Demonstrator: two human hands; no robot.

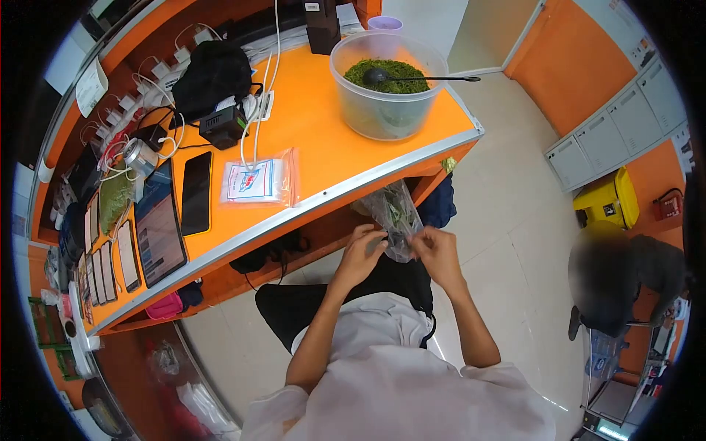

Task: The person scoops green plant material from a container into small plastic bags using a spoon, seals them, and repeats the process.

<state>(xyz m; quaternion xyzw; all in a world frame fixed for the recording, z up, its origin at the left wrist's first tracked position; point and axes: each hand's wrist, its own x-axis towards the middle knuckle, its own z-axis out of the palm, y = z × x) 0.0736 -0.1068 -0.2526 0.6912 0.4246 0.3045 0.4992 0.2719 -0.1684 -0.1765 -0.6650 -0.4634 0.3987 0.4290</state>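
A clear plastic bag (396,213) with dark green leafy matter inside hangs in front of my lap, below the counter's edge. My left hand (362,253) pinches its left side near the bottom, fingers bent. On the right side, my right hand (435,252) has its fingertips closed on the bag's edge. Above, on the orange counter (309,110), stands a large translucent tub (386,110) of chopped green leaves (401,71), with a black spoon (379,76) lying in it.
On the counter are a packet of plastic bags (257,181), a black phone (196,192), a tablet (160,231), several more phones and cables. A purple cup (385,24) stands behind the tub. A seated person (607,275) and a yellow bin (607,200) are at the right.
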